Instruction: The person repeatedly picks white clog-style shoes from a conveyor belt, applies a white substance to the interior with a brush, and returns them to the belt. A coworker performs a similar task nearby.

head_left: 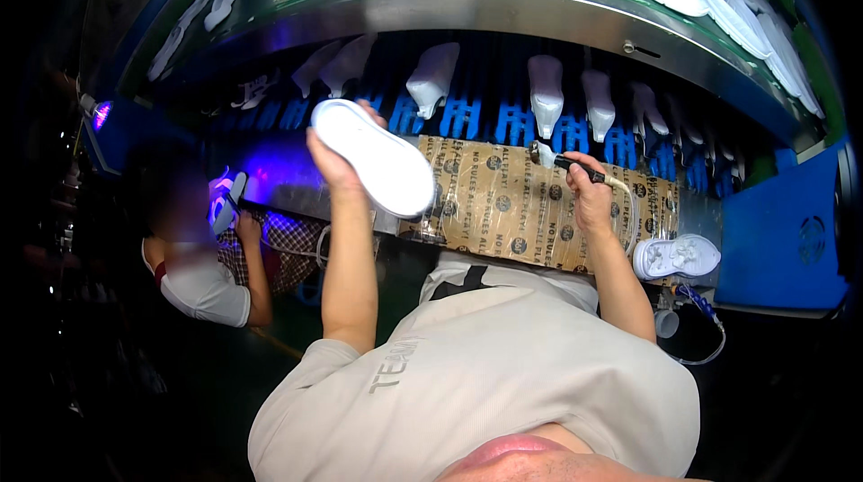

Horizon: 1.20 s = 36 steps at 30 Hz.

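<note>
The left hand (331,158) holds a white sole (373,156) raised over the left end of the paper-covered bench (512,212), while the right hand (589,199) grips a brush tool (566,163) further right, whose hose (629,203) could, I judge, snag and smear the sole.

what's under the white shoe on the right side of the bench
The white shoe rests on the edge of the printed brown paper covering the bench, beside a blue panel. The bench surface under that paper is hidden.
</note>
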{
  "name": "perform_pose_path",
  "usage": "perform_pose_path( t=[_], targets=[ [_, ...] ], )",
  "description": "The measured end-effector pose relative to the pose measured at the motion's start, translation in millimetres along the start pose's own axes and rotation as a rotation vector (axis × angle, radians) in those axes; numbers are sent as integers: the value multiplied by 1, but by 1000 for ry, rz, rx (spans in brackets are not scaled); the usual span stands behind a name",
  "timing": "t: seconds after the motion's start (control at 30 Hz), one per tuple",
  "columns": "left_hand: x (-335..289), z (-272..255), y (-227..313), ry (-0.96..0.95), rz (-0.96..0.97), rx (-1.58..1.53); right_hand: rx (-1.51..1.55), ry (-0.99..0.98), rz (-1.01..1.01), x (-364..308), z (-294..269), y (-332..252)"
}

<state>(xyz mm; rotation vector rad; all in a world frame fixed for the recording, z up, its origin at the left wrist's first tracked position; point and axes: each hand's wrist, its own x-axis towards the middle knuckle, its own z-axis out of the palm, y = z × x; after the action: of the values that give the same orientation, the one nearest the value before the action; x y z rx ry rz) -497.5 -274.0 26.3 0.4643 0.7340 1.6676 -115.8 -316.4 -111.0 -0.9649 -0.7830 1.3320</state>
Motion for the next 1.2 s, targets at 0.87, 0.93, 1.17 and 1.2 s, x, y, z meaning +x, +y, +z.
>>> perform_pose_path(
  t=[0.87, 0.93, 1.17, 1.2],
  targets=[
    [-63, 12, -123, -52, -404, -128, -797, -637, -661, 0, 127, -59],
    [-60, 13, -120, -155, -356, -198, -788, -835, -702, -8, 132, -73],
    [-54, 40, -99, -195, -411, -214, -809, -726, -803, -13, 135, -72],
    [-52, 39, -98, -224, -435, -269, -769, -886, -692, -19, 136, -84]
  ],
)
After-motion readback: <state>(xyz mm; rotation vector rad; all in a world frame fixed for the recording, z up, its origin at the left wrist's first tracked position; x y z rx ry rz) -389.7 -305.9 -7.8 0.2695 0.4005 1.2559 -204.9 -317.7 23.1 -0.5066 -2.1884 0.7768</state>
